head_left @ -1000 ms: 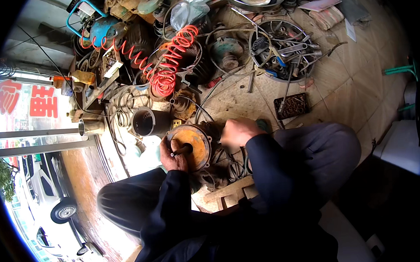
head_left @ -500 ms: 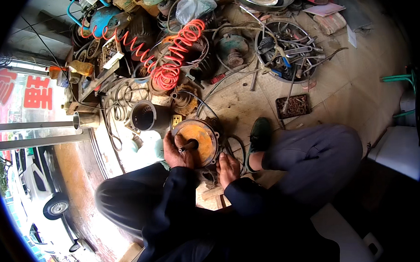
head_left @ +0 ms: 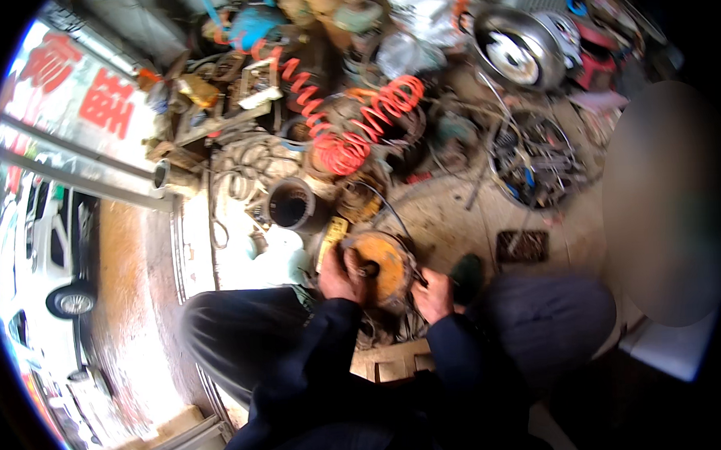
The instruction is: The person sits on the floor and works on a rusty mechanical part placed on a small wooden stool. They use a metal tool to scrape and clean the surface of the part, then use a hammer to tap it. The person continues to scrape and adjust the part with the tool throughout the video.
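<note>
Between my knees stands a round metal housing, like part of a motor or pump, with a rusty orange face and a short dark shaft at its middle. My left hand grips its left side, the fingers reaching over the face near the shaft. At the right rim my right hand is closed in a pinch; whatever is between its fingers is hidden. A wooden block lies on the near side of the housing. Motion blur softens the details.
Beyond the housing stand a dark hollow cylinder and a coiled red air hose. A round pan of tools and a small tray lie to the right. White bags sit at left. A blurred oval patch covers the far right.
The view has shifted, so the housing and both hands appear farther right and slightly lower. A blurred oval patch has come in at the right. Both hands stay at the housing.
</note>
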Action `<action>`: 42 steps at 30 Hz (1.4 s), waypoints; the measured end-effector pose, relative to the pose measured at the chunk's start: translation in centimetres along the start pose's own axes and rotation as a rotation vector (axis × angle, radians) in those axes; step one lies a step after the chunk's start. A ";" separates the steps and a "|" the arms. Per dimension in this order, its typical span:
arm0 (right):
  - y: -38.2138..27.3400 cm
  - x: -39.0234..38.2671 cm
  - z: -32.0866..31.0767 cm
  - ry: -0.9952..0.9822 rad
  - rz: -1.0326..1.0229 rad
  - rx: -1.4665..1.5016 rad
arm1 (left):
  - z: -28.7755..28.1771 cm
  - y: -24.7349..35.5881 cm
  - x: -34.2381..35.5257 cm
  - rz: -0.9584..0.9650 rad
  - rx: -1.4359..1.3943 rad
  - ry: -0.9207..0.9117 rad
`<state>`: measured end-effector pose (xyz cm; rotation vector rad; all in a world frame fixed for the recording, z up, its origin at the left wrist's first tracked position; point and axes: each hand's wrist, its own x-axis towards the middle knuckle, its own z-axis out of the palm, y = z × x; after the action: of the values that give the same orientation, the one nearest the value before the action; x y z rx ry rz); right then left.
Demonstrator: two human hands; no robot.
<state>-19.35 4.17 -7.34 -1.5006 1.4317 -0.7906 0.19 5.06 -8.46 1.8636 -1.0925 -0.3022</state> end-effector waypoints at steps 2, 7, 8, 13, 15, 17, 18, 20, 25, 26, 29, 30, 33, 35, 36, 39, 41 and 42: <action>-1.1 0.2 0.0 -0.019 0.042 -0.066 | -0.9 1.3 0.1 -0.025 0.129 -0.046; -1.0 -0.1 0.5 0.028 -0.001 0.082 | -2.2 4.6 0.6 -0.087 0.197 -0.064; -1.1 -0.1 0.4 0.031 -0.004 0.096 | -2.3 4.6 0.8 -0.087 0.187 -0.060; 0.1 0.1 0.6 0.105 -0.133 0.000 | -2.1 4.8 0.6 -0.074 0.179 -0.075; 2.4 0.3 0.8 0.113 -0.143 -0.044 | -1.9 4.7 0.5 -0.063 0.176 -0.078; 3.4 0.3 1.1 0.106 -0.136 -0.044 | -2.1 4.9 0.5 -0.079 0.192 -0.087; 3.4 0.3 1.2 0.099 -0.126 -0.028 | -2.1 5.0 0.6 -0.088 0.199 -0.092; 3.2 0.3 1.3 0.101 -0.115 -0.018 | -2.3 5.2 0.6 -0.087 0.199 -0.096; 1.7 0.2 0.7 0.019 0.028 0.089 | -1.8 4.7 0.6 -0.066 0.174 -0.066; 1.5 0.1 0.4 -0.002 0.084 0.171 | -1.5 4.3 0.5 -0.064 0.150 -0.054; 2.8 -0.6 -1.3 0.126 -0.043 0.085 | -0.8 2.3 0.0 -0.049 0.029 -0.059; 1.3 -0.4 -2.5 0.114 -0.050 0.062 | -0.5 0.6 -0.1 -0.070 -0.038 -0.059; -0.2 0.0 -6.5 -0.016 0.047 -0.112 | -0.1 1.0 0.0 -0.138 -0.191 -0.071; -1.0 1.4 -7.6 -0.203 0.098 -0.229 | -0.3 -0.3 0.1 -0.111 -0.172 -0.061; -1.3 1.9 -8.9 -0.299 0.181 -0.321 | 0.6 0.0 -0.1 -0.145 -0.188 -0.083; -1.4 4.1 -8.8 -0.560 0.208 -0.368 | -0.5 3.2 0.1 -0.221 -0.154 -0.123; -2.0 5.7 -8.8 -0.656 0.245 -0.323 | -0.6 3.8 0.1 -0.269 -0.185 -0.139; -2.4 6.3 -8.6 -0.711 0.257 -0.299 | -0.8 3.7 0.2 -0.243 -0.162 -0.137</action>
<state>-25.26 -3.67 -2.52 -1.5532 1.1755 0.1321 -1.33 4.70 -4.98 1.8514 -0.9013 -0.6480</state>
